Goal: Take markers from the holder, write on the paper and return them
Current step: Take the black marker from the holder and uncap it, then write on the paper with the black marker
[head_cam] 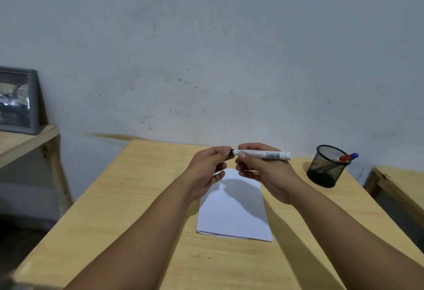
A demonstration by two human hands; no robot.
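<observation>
so you've got the marker [263, 154] lying pretty much level in the air, long axis running left to right across your view, with the flat white butt end pointing right toward the holder [327, 167] and the black cap end pointing left. It's up over the far end of the paper [234, 216], well clear of the desk [128, 198]

looks-wise it's a white barrel with small printed text and a barcode near the right end, black at the left where the cap is. Cap is mostly buried in your fingers, so can't tell if it's on or partly off

your right hand [263, 170] wraps the barrel, thumb on the near side and fingers curled over the top. Your left hand [208, 165] pinches the black cap end with thumb and fingertips, other fingers loosely curled below

paper is a plain white sheet lying flat mid-desk, with the shadow of your hands on it. The holder is a black mesh cup at the right of the desk, leaning right, with a red marker [343, 158] and a blue marker [354, 155] poking out
</observation>
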